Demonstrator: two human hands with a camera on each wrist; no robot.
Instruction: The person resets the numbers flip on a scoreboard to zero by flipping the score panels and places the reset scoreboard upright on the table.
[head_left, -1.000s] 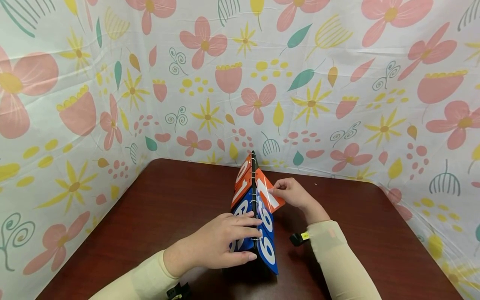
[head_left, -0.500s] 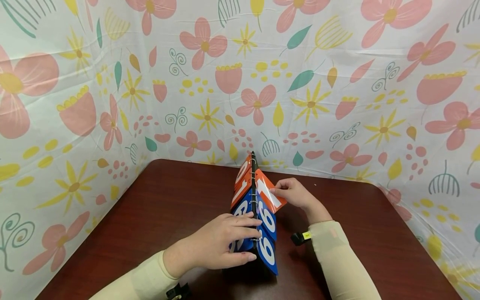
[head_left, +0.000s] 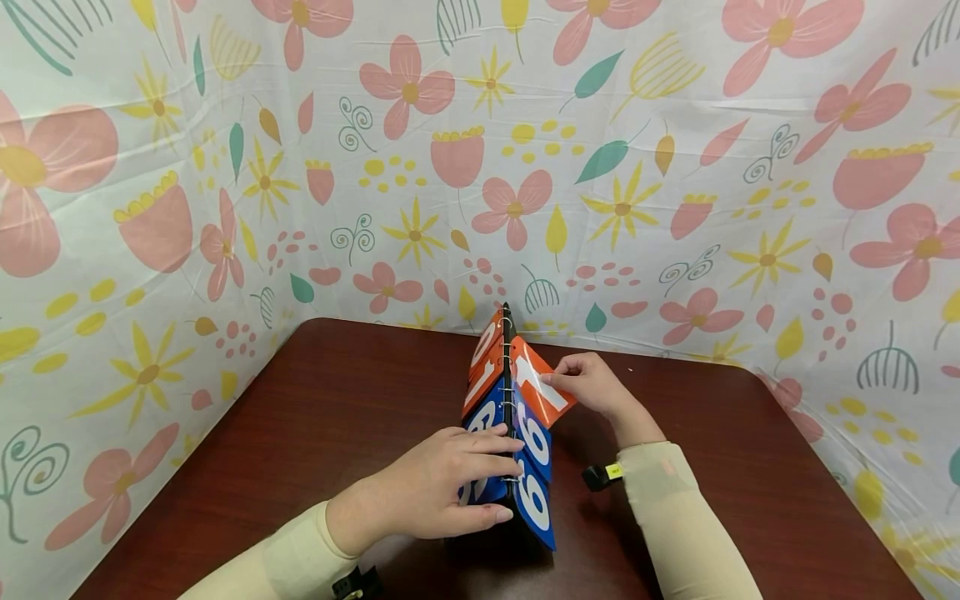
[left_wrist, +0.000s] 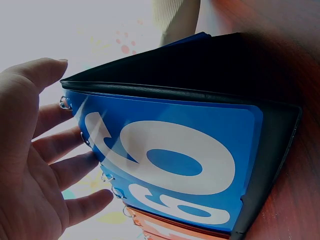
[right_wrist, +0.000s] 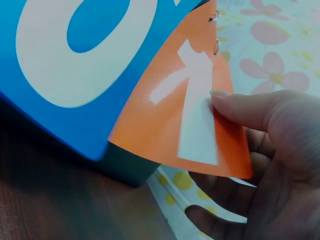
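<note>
A tent-shaped flip scoreboard [head_left: 508, 392] has white-numbered cards hung on metal rings along its black ridge. Orange cards are at the far end, blue ones nearer. My left hand [head_left: 438, 479] rests across the near part of the ridge, fingers fairly straight; in the left wrist view its fingertips reach the rings beside a blue 6 card [left_wrist: 220, 145]. My right hand [head_left: 596, 387] pinches the lower outer part of an orange card [right_wrist: 137, 125] marked 1, thumb on its printed face. That card bends and stands out from the scoreboard's right side, above blue cards showing 9 [head_left: 534, 504].
The scoreboard stands on a dark red-brown table [head_left: 337, 383]. A floral-patterned cloth [head_left: 480, 167] rises behind and at the sides. A black strap piece with a yellow label [head_left: 603, 477] is at the right wrist, and another black piece [head_left: 357, 582] at the left.
The orange card has swung slightly farther outward to the right with my right hand, and bends more. A blue card below it has also shifted outward a little. My left hand stays put.
</note>
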